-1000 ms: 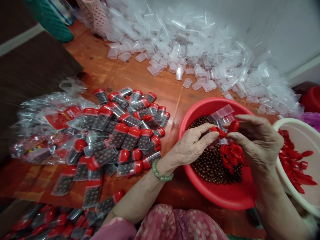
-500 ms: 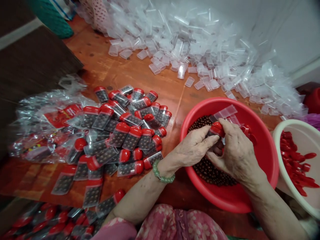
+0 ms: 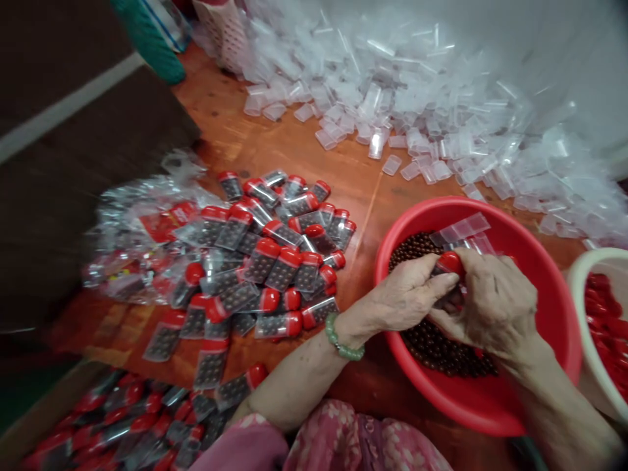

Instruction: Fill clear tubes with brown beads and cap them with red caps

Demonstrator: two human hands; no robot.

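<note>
Over a red basin [image 3: 554, 327], my left hand [image 3: 402, 294] grips a small clear plastic container with a red cap [image 3: 450, 263]. My right hand [image 3: 498, 304] closes around the same container, thumb and fingers at the capped end. Fingers cover most of its body. Beneath both hands lie many small dark brown beads [image 3: 441, 350] in the basin. Clear empty containers [image 3: 464, 229] rest inside it by the far side, with red pieces partly hidden behind my right hand. A green bead bracelet [image 3: 338, 340] circles my left wrist.
Capped, bead-filled containers [image 3: 282, 268] are heaped left of the basin, more [image 3: 118, 425] at lower left. Crinkled plastic bags [image 3: 147, 229] lie beyond. Empty clear containers [image 3: 392, 98] pile along the wall. A white tub [image 3: 577, 307] of red caps [image 3: 608, 327] stands at right.
The camera view has shifted, so the scene sits further right. Both hands keep hold of the capped container; my right fingers are curled more tightly around its capped end.
</note>
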